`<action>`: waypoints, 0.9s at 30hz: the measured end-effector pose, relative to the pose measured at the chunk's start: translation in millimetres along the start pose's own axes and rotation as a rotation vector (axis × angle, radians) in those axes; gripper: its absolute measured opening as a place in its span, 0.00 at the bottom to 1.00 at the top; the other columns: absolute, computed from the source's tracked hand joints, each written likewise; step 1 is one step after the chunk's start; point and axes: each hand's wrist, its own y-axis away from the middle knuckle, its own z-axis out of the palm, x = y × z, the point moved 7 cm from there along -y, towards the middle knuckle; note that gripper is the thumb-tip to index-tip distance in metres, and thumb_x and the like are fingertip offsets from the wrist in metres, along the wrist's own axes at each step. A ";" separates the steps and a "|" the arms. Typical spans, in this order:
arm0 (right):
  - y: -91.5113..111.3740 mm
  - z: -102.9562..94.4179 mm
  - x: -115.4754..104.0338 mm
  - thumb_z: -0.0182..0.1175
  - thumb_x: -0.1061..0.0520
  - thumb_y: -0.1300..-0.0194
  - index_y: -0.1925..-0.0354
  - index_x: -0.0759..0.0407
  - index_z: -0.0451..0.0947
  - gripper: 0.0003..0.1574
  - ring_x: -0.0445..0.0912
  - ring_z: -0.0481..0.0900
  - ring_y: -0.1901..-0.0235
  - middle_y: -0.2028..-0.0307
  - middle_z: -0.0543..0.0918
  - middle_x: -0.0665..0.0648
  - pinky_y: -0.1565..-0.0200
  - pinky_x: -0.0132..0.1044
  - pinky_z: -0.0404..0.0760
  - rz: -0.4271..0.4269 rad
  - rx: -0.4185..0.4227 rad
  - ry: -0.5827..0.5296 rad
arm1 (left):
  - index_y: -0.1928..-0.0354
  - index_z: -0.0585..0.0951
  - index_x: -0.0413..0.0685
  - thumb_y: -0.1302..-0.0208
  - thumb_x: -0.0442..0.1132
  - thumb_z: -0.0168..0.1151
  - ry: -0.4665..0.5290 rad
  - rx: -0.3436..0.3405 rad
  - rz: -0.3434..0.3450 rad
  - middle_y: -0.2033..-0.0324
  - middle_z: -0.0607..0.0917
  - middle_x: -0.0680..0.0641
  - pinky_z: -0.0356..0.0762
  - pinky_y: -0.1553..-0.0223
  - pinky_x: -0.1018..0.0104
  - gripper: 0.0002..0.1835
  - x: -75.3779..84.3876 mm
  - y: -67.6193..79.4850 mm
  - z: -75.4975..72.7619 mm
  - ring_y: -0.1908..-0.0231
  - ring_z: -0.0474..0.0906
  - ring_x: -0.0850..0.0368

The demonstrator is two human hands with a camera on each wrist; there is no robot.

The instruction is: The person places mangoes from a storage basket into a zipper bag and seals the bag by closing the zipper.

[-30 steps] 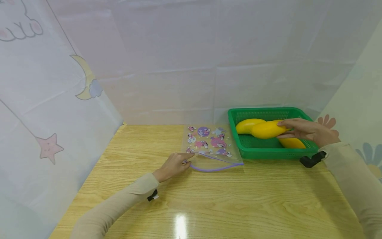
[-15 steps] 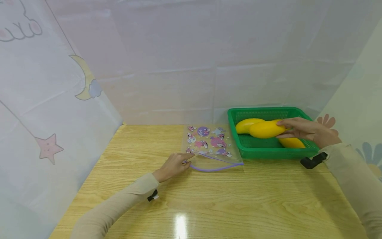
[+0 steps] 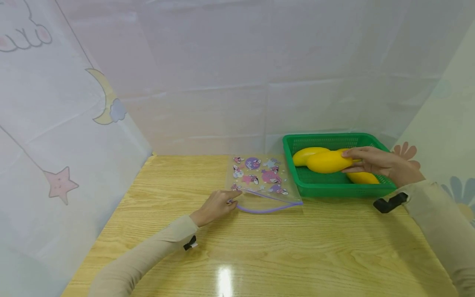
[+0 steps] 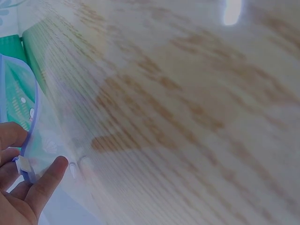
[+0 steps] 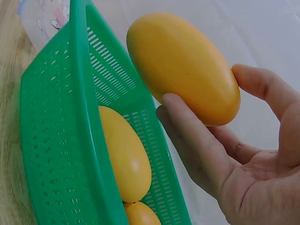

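Observation:
My right hand (image 3: 378, 161) holds a yellow mango (image 3: 325, 162) by its near end, thumb on one side and fingers on the other. In the right wrist view the held mango (image 5: 183, 65) is up by the rim of the green basket (image 5: 89, 136), with another mango (image 5: 124, 154) lower inside. My left hand (image 3: 216, 207) pinches the left corner of a clear zip bag (image 3: 261, 177) printed with cartoon figures. The bag's purple-edged mouth gapes toward me. A white slider (image 4: 23, 164) sits among the left fingers in the left wrist view.
The green basket (image 3: 345, 191) stands at the back right, just beside the bag. Several mangoes lie in it, one at its left (image 3: 304, 155). A pale printed sheet (image 3: 208, 103) hangs behind the wooden table (image 3: 259, 251).
The held mango has shifted slightly left over the basket, with the right hand moving a little along. My left hand and the bag stay where they were.

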 end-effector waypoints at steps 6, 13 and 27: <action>1.9 8.3 -5.1 0.43 0.63 0.21 0.46 0.55 0.81 0.20 0.51 0.81 0.48 0.46 0.76 0.56 0.45 0.50 0.77 -0.058 -0.075 -0.037 | 0.47 0.82 0.32 0.39 0.26 0.66 0.001 0.009 0.002 0.53 0.86 0.38 0.68 0.83 0.81 0.17 -0.9 -0.2 0.1 0.83 0.71 0.68; 2.5 14.1 -4.1 0.45 0.63 0.21 0.48 0.57 0.81 0.18 0.52 0.82 0.50 0.47 0.76 0.57 0.45 0.50 0.78 -0.043 -0.052 -0.063 | 0.47 0.82 0.33 0.39 0.27 0.67 -0.010 0.011 0.006 0.53 0.86 0.38 0.67 0.83 0.81 0.17 -2.8 0.2 1.8 0.83 0.71 0.68; 6.9 25.7 -7.0 0.45 0.64 0.22 0.46 0.59 0.79 0.17 0.54 0.82 0.49 0.47 0.78 0.59 0.45 0.50 0.77 -0.063 -0.067 -0.046 | 0.47 0.82 0.33 0.39 0.27 0.66 -0.008 0.000 0.001 0.53 0.86 0.38 0.63 0.86 0.80 0.17 -1.9 -0.8 0.0 0.86 0.64 0.72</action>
